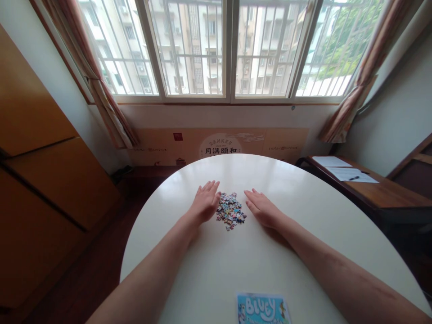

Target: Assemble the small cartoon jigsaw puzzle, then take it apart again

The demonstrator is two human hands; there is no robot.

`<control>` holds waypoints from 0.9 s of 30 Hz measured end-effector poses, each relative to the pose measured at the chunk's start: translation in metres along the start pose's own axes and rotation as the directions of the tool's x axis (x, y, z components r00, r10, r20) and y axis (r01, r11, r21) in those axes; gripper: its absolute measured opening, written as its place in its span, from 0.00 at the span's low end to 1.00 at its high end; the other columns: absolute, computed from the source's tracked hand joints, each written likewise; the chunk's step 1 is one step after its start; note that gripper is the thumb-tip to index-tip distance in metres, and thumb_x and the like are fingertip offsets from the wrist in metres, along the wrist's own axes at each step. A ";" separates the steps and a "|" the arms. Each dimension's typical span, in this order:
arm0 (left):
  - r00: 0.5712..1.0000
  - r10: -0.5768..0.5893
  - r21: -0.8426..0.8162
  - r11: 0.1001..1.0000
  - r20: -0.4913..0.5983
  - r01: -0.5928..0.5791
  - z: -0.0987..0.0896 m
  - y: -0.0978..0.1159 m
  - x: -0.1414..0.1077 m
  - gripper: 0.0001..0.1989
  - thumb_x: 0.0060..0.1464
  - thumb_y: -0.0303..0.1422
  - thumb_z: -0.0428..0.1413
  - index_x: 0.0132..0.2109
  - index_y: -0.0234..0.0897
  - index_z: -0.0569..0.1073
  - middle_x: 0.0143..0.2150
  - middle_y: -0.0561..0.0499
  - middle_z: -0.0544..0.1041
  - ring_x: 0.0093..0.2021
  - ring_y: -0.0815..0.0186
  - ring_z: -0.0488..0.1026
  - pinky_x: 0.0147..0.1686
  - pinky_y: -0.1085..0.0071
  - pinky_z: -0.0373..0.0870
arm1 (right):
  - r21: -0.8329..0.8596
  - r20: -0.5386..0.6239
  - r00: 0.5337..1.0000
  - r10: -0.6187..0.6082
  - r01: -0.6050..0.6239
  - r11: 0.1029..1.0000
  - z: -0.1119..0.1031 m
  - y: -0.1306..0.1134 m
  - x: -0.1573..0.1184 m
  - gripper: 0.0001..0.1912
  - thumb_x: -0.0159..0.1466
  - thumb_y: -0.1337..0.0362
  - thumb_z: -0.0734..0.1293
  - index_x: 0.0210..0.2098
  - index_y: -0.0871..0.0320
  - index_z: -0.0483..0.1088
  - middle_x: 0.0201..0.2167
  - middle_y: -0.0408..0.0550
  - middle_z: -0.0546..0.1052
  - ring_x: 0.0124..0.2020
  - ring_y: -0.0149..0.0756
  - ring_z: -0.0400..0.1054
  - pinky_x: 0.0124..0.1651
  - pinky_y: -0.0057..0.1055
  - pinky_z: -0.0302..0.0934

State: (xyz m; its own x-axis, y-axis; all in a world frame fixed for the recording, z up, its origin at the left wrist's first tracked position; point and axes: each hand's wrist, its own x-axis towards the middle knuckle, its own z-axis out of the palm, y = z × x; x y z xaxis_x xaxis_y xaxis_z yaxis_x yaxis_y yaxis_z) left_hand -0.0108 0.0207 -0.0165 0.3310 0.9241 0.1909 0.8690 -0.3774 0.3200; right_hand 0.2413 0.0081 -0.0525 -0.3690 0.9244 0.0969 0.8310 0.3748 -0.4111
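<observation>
A heap of small, many-coloured jigsaw puzzle pieces point(231, 211) lies on the white round table point(209, 279). Along the heap's left side is my left hand point(205, 200), fingers stretched out and pointing forward, its edge at or very near the pieces. On the other side, my right hand point(261, 206) rests with fingers extended, a small gap between it and the heap. Neither hand grips anything. Close to me at the bottom lies a blue "Bluey" box or booklet point(263, 308), partly cut off by the frame.
To the right stands a wooden desk point(398, 191) with papers point(351, 174) and a pen point(354, 178). A wooden cabinet point(43, 216) fills the left. Beyond the table are a printed carton panel point(162, 146), a barred window point(195, 49) and tied curtains point(101, 99).
</observation>
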 end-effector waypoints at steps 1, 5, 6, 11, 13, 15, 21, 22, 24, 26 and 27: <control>0.999 -0.040 -0.004 0.999 0.019 0.040 -0.002 -0.009 0.003 0.30 0.68 0.43 0.33 0.71 0.34 0.53 0.73 0.40 0.52 0.72 0.55 0.45 0.68 0.49 0.40 | -0.005 -0.001 1.000 0.007 -0.007 1.000 0.001 0.001 0.001 0.31 0.73 0.54 0.49 0.70 0.64 0.52 0.69 0.55 0.52 0.72 0.51 0.40 0.71 0.56 0.36; 0.990 -0.019 -0.004 1.000 0.138 0.020 0.003 -0.022 0.009 0.32 0.67 0.44 0.33 0.71 0.32 0.53 0.73 0.40 0.52 0.72 0.56 0.46 0.68 0.51 0.44 | -0.014 -0.002 1.000 -0.012 0.012 1.000 0.006 -0.007 0.006 0.30 0.73 0.52 0.51 0.70 0.59 0.54 0.70 0.53 0.50 0.72 0.53 0.38 0.71 0.59 0.32; 0.987 0.012 -0.001 1.000 0.161 -0.012 0.006 -0.018 0.010 0.32 0.67 0.45 0.34 0.71 0.33 0.54 0.73 0.41 0.52 0.72 0.56 0.46 0.68 0.51 0.43 | -0.011 -0.001 1.000 -0.029 0.029 1.000 0.007 -0.010 0.006 0.30 0.73 0.52 0.51 0.70 0.56 0.54 0.70 0.52 0.50 0.72 0.53 0.38 0.70 0.59 0.32; 0.964 0.147 -0.017 0.989 0.220 -0.147 0.015 0.005 0.005 0.31 0.67 0.45 0.34 0.70 0.36 0.55 0.72 0.43 0.55 0.72 0.56 0.48 0.69 0.51 0.42 | 0.045 0.002 0.986 -0.165 0.165 0.985 0.006 -0.020 0.001 0.25 0.73 0.53 0.54 0.67 0.46 0.61 0.68 0.43 0.56 0.72 0.45 0.43 0.72 0.53 0.36; 0.971 0.153 -0.064 0.988 0.183 -0.144 0.012 0.007 0.001 0.30 0.67 0.44 0.35 0.70 0.36 0.56 0.70 0.43 0.59 0.70 0.55 0.52 0.68 0.52 0.45 | 0.077 -0.035 0.982 -0.184 0.186 0.980 0.003 -0.016 -0.001 0.23 0.72 0.55 0.55 0.63 0.47 0.65 0.66 0.43 0.61 0.71 0.44 0.47 0.72 0.50 0.40; 0.975 0.175 -0.119 0.980 0.140 -0.159 0.008 0.007 -0.002 0.29 0.67 0.43 0.36 0.69 0.37 0.59 0.68 0.44 0.63 0.68 0.55 0.58 0.67 0.55 0.51 | 0.109 -0.109 0.984 -0.142 0.154 0.982 0.000 -0.009 -0.001 0.23 0.72 0.56 0.54 0.59 0.52 0.70 0.62 0.46 0.67 0.69 0.44 0.51 0.71 0.47 0.46; 0.935 0.316 -0.200 0.938 0.159 -0.283 0.005 0.020 -0.009 0.31 0.64 0.48 0.43 0.68 0.38 0.60 0.66 0.44 0.66 0.65 0.54 0.61 0.65 0.59 0.57 | 0.208 -0.283 0.959 0.032 0.029 0.978 -0.004 0.013 0.007 0.27 0.73 0.56 0.48 0.57 0.60 0.70 0.55 0.53 0.72 0.58 0.41 0.66 0.64 0.43 0.59; 0.932 0.326 -0.226 0.931 0.158 -0.287 0.005 0.023 -0.009 0.32 0.64 0.49 0.43 0.69 0.37 0.59 0.67 0.44 0.64 0.66 0.55 0.60 0.66 0.59 0.56 | 0.213 -0.282 0.959 0.018 0.044 0.976 -0.004 0.013 0.006 0.26 0.72 0.55 0.49 0.57 0.60 0.69 0.56 0.53 0.72 0.59 0.41 0.65 0.64 0.43 0.58; 0.948 0.305 -0.291 0.919 0.093 -0.267 0.006 0.024 -0.009 0.33 0.65 0.49 0.40 0.69 0.36 0.58 0.69 0.43 0.62 0.68 0.56 0.58 0.67 0.60 0.54 | 0.214 -0.260 0.965 -0.045 0.103 0.971 -0.003 0.007 0.002 0.26 0.71 0.54 0.52 0.59 0.60 0.68 0.59 0.53 0.69 0.62 0.41 0.62 0.67 0.42 0.55; 0.975 0.213 -0.362 0.906 -0.057 -0.219 0.007 0.017 -0.006 0.32 0.67 0.48 0.36 0.68 0.33 0.59 0.69 0.43 0.61 0.68 0.58 0.56 0.68 0.59 0.52 | 0.212 -0.221 0.968 -0.120 0.168 0.963 -0.002 -0.004 -0.004 0.28 0.70 0.50 0.56 0.64 0.58 0.64 0.63 0.52 0.65 0.66 0.42 0.57 0.69 0.43 0.52; 0.980 0.143 -0.399 0.897 -0.142 -0.189 0.007 0.010 -0.004 0.32 0.67 0.47 0.35 0.67 0.33 0.61 0.68 0.42 0.62 0.68 0.58 0.57 0.68 0.59 0.52 | 0.207 -0.196 0.968 -0.156 0.196 0.958 -0.001 -0.010 -0.007 0.31 0.69 0.48 0.58 0.66 0.57 0.61 0.65 0.52 0.62 0.67 0.44 0.54 0.70 0.44 0.50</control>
State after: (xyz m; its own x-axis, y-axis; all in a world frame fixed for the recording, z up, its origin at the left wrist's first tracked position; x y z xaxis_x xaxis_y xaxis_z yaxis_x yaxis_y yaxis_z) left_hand -0.0012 0.0138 -0.0204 0.3964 0.8428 0.3642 0.5708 -0.5369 0.6212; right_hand 0.2362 -0.0023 -0.0484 -0.4052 0.8504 0.3355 0.6378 0.5259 -0.5627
